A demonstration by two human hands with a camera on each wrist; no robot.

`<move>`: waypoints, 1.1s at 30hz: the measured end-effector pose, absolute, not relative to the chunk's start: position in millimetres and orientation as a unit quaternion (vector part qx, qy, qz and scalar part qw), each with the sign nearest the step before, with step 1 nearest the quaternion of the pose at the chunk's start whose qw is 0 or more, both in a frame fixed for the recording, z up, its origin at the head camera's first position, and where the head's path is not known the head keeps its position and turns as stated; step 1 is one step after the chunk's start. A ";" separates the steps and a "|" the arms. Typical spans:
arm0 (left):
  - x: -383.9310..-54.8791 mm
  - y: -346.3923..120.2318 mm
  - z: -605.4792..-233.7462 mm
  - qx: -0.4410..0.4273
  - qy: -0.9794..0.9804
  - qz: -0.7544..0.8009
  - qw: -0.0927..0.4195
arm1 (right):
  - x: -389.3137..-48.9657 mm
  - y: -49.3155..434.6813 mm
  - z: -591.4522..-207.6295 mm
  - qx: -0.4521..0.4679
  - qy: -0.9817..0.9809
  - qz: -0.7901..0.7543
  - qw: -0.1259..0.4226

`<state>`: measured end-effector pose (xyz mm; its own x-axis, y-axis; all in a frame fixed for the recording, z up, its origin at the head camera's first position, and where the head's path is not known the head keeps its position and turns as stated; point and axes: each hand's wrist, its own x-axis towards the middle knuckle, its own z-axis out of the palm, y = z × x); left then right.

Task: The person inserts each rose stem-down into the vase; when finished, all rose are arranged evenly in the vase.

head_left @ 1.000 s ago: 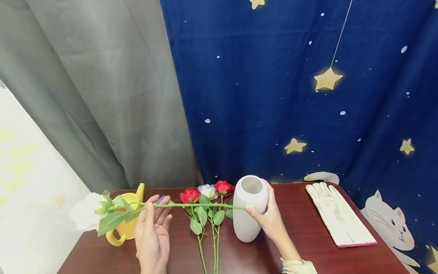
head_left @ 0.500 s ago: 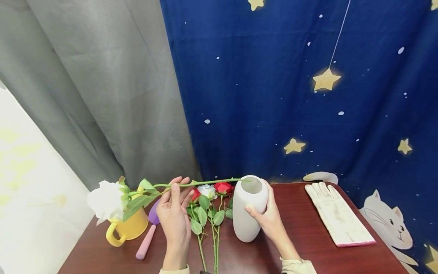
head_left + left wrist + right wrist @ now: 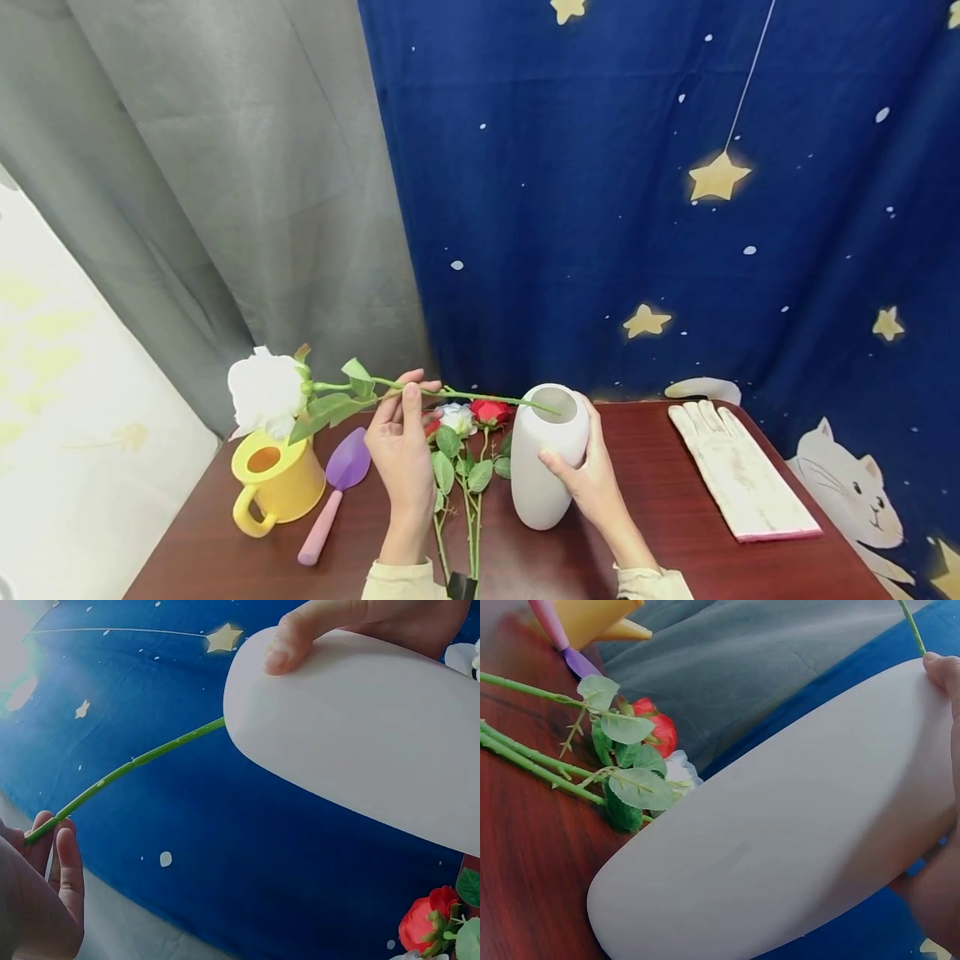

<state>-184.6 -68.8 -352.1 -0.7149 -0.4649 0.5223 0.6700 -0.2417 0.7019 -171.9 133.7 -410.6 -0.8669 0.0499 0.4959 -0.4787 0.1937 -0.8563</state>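
Thumb and fingers (image 3: 71,859) of the person's left hand (image 3: 406,458) pinch the stem of a white rose (image 3: 266,393) partway along its length. The bloom and its leaves extend out to the left of those fingers; to their right, the bare stem runs slantwise, its tip inside the mouth of a white vase (image 3: 540,487). The right hand (image 3: 592,487) grips the vase from the right, thumb pressed on its front. Between left hand and vase, red roses (image 3: 490,412) and a pale rose (image 3: 457,421) lie on the desk (image 3: 645,475). Farther left are a purple-bladed trowel (image 3: 348,461) and, beneath the white bloom, a yellow watering can (image 3: 295,487); a white glove (image 3: 746,475) lies well to the right.
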 end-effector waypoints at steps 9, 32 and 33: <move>-194.8 -52.3 -350.4 -0.141 -0.550 -0.734 0.372 | -172.4 133.9 -409.8 0.146 -0.745 0.616 0.212; -190.1 -84.5 -337.0 -0.107 -0.509 -0.741 0.425 | -188.7 141.0 -437.3 0.145 -0.743 0.616 0.219; -191.0 -87.5 -338.8 -0.105 -0.504 -0.744 0.426 | -189.5 141.4 -438.8 0.143 -0.744 0.615 0.218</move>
